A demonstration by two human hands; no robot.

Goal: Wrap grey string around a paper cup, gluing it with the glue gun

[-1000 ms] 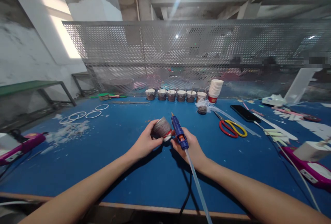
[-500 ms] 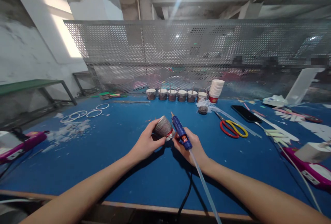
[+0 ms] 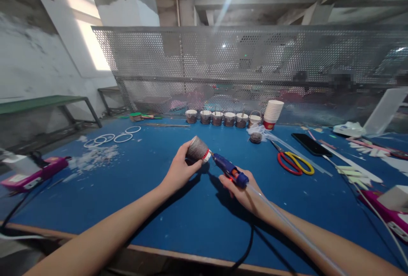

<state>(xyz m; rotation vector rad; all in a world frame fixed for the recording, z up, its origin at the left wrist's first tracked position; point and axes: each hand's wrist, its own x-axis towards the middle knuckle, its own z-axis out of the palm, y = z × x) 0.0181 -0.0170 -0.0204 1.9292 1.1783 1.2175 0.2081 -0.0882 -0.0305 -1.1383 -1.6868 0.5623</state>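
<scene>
My left hand [image 3: 182,164] grips a paper cup [image 3: 197,149] wrapped in grey-brown cord, tilted on its side above the blue table [image 3: 153,216]. A red and white band shows uncovered at the cup's right end. My right hand [image 3: 247,189] is closed around a blue glue gun [image 3: 228,168], a clear glue stick [image 3: 287,220] trailing from its back. The gun's nozzle is at the cup's red and white end; whether it touches I cannot tell. A small red light glows on the gun.
Several cord-wrapped cups [image 3: 229,119] line the back beside stacked paper cups [image 3: 273,114]. A dark cord ball [image 3: 255,138], scissors [image 3: 295,163] and a phone [image 3: 311,144] lie right. White rings [image 3: 123,138] lie left. Purple power strips [image 3: 44,174] sit at both sides.
The glue gun has swung from pointing up beside the cup to having its nozzle at the cup's end. The cup has tipped further sideways. The view has shifted slightly left.
</scene>
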